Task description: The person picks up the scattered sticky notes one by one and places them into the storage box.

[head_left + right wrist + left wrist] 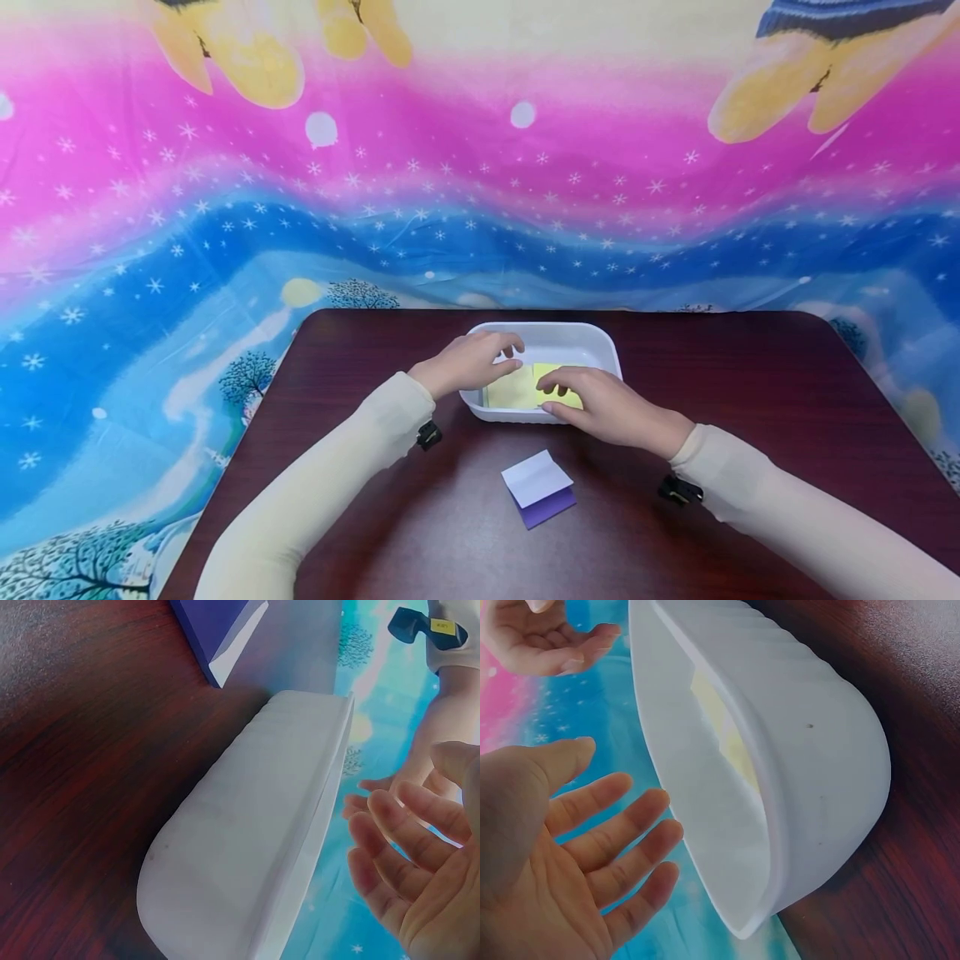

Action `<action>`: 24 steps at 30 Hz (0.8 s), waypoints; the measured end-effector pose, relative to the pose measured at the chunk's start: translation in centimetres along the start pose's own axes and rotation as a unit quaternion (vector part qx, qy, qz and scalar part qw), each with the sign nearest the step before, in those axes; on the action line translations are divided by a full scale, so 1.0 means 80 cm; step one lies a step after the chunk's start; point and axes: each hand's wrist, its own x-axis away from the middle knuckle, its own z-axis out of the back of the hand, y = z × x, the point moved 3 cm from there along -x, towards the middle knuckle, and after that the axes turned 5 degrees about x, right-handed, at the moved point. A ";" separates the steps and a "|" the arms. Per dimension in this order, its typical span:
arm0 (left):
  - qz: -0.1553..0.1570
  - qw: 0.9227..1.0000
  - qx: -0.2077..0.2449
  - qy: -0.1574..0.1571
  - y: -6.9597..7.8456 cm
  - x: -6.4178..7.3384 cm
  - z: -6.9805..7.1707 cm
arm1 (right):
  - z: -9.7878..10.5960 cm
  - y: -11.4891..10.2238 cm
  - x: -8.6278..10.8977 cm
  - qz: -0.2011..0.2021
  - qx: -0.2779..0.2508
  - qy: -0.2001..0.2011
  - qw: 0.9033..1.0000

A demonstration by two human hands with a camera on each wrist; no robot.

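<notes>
A white plastic basin [577, 335] stands toward the far side of the table, with yellow square papers [510, 390] lying inside it. Over its left part hovers my left hand [474, 360], fingers loosely bent and holding nothing. My right hand [611, 408] is above the basin's right front rim, its relaxed fingers overlapping the yellow papers in the head view. Both wrist views show the palms bare, beside the basin wall [825, 750]. Nearer me on the table lies a folded paper [538, 487], white on top and purple below.
The dark reddish wood table [720, 367] has rounded far corners. Behind it hangs a colourful cloth [450, 183] with snowflakes and trees. A black clip-like device [429, 435] sits at the left wrist, and another black device [681, 490] at the right wrist.
</notes>
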 end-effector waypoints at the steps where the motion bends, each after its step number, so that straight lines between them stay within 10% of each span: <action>1: 0.000 1.000 -0.001 0.002 0.001 0.001 0.001 | 0.000 0.000 0.000 0.001 0.000 0.001 1.000; 24: -0.034 0.999 0.003 0.024 0.026 0.032 0.009 | 0.004 -0.005 0.009 0.000 0.007 0.005 1.000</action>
